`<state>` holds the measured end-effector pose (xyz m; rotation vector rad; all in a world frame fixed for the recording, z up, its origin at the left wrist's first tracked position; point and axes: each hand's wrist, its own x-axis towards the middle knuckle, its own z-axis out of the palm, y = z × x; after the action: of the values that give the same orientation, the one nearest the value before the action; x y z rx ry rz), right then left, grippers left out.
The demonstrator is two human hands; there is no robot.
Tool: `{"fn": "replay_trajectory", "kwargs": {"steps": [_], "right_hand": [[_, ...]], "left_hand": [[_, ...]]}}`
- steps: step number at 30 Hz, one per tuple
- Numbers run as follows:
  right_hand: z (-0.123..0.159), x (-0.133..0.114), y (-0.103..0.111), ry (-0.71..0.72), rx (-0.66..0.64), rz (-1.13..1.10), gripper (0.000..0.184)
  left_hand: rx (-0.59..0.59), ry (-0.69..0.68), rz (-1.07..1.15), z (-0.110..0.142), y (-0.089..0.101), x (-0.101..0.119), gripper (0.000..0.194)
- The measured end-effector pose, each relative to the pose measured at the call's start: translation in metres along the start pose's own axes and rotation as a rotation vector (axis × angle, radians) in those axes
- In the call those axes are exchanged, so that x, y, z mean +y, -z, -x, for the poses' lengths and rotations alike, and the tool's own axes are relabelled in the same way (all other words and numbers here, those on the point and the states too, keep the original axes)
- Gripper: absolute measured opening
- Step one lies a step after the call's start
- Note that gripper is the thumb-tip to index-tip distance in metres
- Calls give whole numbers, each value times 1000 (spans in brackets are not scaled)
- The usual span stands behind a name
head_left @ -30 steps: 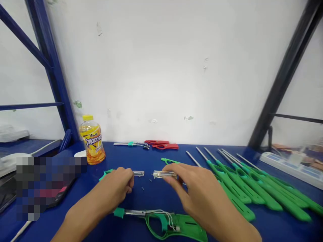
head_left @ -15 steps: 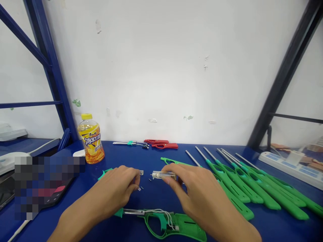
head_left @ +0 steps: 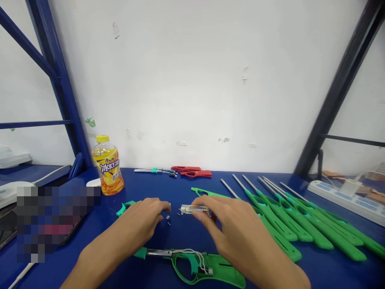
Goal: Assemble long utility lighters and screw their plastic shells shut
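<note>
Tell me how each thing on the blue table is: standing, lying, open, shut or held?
Drink bottle: upright, yellow cap on.
Clear tube: held in the right hand, roughly level.
Left hand: curled, grip unclear.
Nearest green handle: lying open, inside showing.
Green lighters: lying close together.
Red handles: lying flat.
Small pins: lying loose.

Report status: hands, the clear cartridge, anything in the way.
Right hand: fingers pinch the clear cartridge. Left hand: fingers curled, grip hidden. Possibly in the way: small loose pins between the hands; opened green lighter nearer the wearer.
</note>
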<state>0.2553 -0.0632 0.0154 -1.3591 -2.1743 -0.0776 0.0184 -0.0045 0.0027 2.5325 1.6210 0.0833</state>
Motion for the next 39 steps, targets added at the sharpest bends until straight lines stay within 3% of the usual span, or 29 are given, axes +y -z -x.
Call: {"fn": "replay_trajectory", "kwargs": {"steps": [13, 30, 39], "right_hand": [[0, -5, 3, -6, -23, -10, 21], [0, -5, 4, -4, -46, -22, 20], [-1, -7, 5, -19, -58, -30, 20]], "left_hand": [[-19, -24, -25, -10, -10, -4, 19], [11, -62, -36, -17, -33, -17, 24], [14, -60, -47, -9, -29, -9, 24]]}}
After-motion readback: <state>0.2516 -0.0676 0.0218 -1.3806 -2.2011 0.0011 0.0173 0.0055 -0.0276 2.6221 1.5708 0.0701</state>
